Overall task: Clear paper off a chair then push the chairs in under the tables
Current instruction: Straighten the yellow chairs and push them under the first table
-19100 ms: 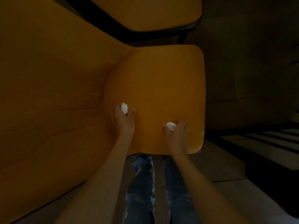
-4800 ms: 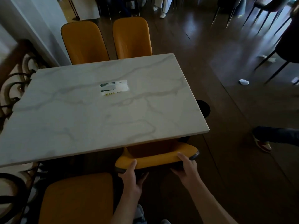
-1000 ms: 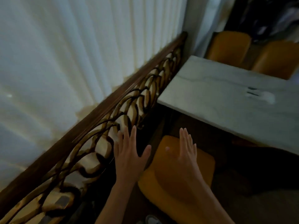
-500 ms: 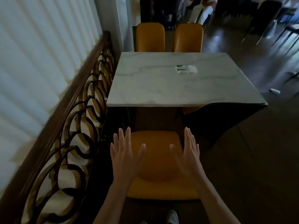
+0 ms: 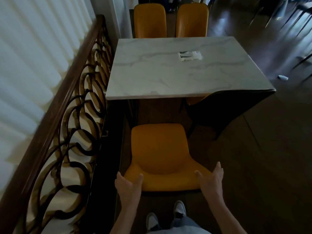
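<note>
Chair (image 5: 160, 149) w/ hands open, L hand (image 5: 129, 184), R hand (image 5: 211, 180)

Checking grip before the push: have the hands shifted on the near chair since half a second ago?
Yes. Left hand and right hand spread outward to the backrest edges of the chair.

Looks like a restaurant or cafe dining room to me. There's a marble-look surface (image 5: 168, 70) set for four, with matching mustard-yellow chairs: two tucked in at the far side (image 5: 149, 21) and one pulled out on the near side (image 5: 160, 149). A small printed card (image 5: 190, 56) sits flat on top. More dark chair legs (image 5: 287, 17) show across the glossy dark floor (image 5: 270, 149) at far right, and an ornate scrollwork railing (image 5: 72, 115) runs along the left.
</note>
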Available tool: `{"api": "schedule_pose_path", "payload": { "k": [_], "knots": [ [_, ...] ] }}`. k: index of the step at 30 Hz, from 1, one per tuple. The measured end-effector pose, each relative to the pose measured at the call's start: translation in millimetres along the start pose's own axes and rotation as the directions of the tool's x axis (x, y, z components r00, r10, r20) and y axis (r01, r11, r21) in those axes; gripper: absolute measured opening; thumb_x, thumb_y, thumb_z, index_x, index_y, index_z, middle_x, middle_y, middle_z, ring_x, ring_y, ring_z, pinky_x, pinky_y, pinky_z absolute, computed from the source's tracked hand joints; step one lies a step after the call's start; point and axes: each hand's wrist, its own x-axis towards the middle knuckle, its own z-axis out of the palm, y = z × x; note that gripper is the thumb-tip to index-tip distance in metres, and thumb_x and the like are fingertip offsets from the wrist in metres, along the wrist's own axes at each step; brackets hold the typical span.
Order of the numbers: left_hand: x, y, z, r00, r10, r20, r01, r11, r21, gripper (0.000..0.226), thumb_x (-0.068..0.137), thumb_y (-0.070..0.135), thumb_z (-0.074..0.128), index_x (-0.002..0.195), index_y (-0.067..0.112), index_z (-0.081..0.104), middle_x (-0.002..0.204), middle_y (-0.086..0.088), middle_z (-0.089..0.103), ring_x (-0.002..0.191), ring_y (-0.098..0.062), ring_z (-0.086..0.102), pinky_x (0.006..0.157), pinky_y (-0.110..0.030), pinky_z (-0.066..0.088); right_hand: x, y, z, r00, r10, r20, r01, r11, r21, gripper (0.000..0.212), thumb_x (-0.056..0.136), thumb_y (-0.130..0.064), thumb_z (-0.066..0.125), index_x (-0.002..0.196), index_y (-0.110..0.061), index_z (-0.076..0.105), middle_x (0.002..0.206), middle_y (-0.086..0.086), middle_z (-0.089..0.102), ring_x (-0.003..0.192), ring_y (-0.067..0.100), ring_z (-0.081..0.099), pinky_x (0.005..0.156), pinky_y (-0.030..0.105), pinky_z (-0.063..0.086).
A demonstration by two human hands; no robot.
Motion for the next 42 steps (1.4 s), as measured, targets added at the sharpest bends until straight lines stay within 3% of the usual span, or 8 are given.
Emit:
{"api": "schedule_pose_path", "payload": {
  "k": [2, 5, 8, 10, 12, 24, 31, 42],
  "knots": [
    [4.6, -0.5, 2.6, 0.974, -0.224, 0.03, 0.225, 0.944, -0.24, 0.105, 0.085, 0.034, 0.077, 0.159, 0.016, 0.005, 0.164, -0.017, 0.018, 0.146, -0.042, 0.027, 0.113, -0.06, 0.033, -1.2, 5.8, 2.3, 0.999, 0.013, -0.034, -0.011, 0.998, 0.058, 0.105, 0.085, -0.021, 0.074, 0.156, -0.023, -0.003, 0.165, 0.01, -0.002, 0.152, 0.03, 0.003, 0.119, 0.054, 0.018],
    [6.5, 0.6, 4.9, 0.883, -0.451, 0.133, 0.459, 0.768, -0.446, 0.099, 0.083, 0.029, 0.08, 0.158, 0.021, 0.016, 0.156, -0.021, 0.034, 0.136, -0.048, 0.04, 0.105, -0.064, 0.04, 2.7, 17.5, 8.0, 0.989, 0.148, -0.013, -0.141, 0.964, 0.224, 0.112, 0.079, -0.02, 0.079, 0.156, -0.026, -0.002, 0.164, 0.012, 0.01, 0.149, 0.035, 0.016, 0.116, 0.058, 0.026],
    [-10.7, 2.6, 19.6, 0.882, -0.457, 0.111, 0.44, 0.717, -0.54, 0.08, 0.089, 0.026, 0.074, 0.154, 0.023, 0.026, 0.148, -0.023, 0.043, 0.127, -0.051, 0.047, 0.093, -0.066, 0.047, 0.2, 24.2, 12.1, 0.887, 0.411, 0.211, -0.453, 0.686, 0.569, 0.094, 0.078, -0.02, 0.08, 0.149, -0.033, 0.019, 0.14, 0.021, 0.043, 0.12, 0.047, 0.052, 0.085, 0.065, 0.052],
    [-21.4, 1.7, 28.7, 0.893, -0.442, 0.077, 0.398, 0.701, -0.592, 0.081, 0.088, 0.024, 0.076, 0.153, 0.031, 0.027, 0.147, -0.021, 0.044, 0.125, -0.051, 0.048, 0.083, -0.063, 0.052, -3.8, 23.9, 14.0, 0.833, 0.424, 0.355, -0.545, 0.522, 0.656, 0.071, 0.082, -0.019, 0.077, 0.14, -0.025, 0.036, 0.128, 0.021, 0.053, 0.107, 0.047, 0.058, 0.071, 0.065, 0.056],
    [-26.4, 2.0, 32.5, 0.902, -0.426, 0.065, 0.37, 0.69, -0.622, 0.083, 0.086, 0.023, 0.078, 0.151, 0.038, 0.028, 0.147, -0.019, 0.045, 0.124, -0.05, 0.05, 0.078, -0.062, 0.054, -7.4, 22.8, 17.1, 0.829, 0.388, 0.403, -0.553, 0.464, 0.692, 0.055, 0.088, -0.018, 0.071, 0.135, -0.02, 0.044, 0.125, 0.02, 0.056, 0.106, 0.044, 0.056, 0.066, 0.06, 0.056],
    [-7.6, 10.7, 17.6, 0.939, -0.336, 0.072, 0.295, 0.681, -0.67, 0.075, 0.092, 0.012, 0.071, 0.152, 0.028, 0.029, 0.146, -0.019, 0.048, 0.125, -0.046, 0.051, 0.086, -0.058, 0.051, -13.7, 10.9, 36.3, 0.865, 0.363, 0.347, -0.488, 0.446, 0.75, 0.054, 0.088, -0.011, 0.069, 0.136, -0.019, 0.044, 0.125, 0.017, 0.057, 0.108, 0.04, 0.058, 0.066, 0.055, 0.055],
    [4.5, 19.4, 22.5, 0.958, -0.26, 0.12, 0.271, 0.688, -0.673, 0.06, 0.092, 0.016, 0.07, 0.146, 0.02, 0.043, 0.138, -0.018, 0.054, 0.11, -0.041, 0.056, 0.081, -0.05, 0.05, -1.0, -4.7, 37.4, 0.872, 0.331, 0.361, -0.48, 0.43, 0.765, 0.049, 0.089, -0.011, 0.068, 0.132, -0.015, 0.045, 0.119, 0.018, 0.059, 0.104, 0.037, 0.06, 0.07, 0.054, 0.055],
    [66.7, 79.7, 32.6, 0.959, -0.228, 0.17, 0.281, 0.656, -0.701, 0.063, 0.091, 0.009, 0.069, 0.146, 0.02, 0.041, 0.142, -0.019, 0.05, 0.124, -0.047, 0.051, 0.091, -0.063, 0.05, 56.0, -60.9, 54.3, 0.892, 0.266, 0.365, -0.45, 0.448, 0.773, 0.036, 0.09, -0.009, 0.066, 0.124, -0.012, 0.053, 0.119, 0.018, 0.061, 0.107, 0.037, 0.061, 0.074, 0.055, 0.057]
  ]
}}
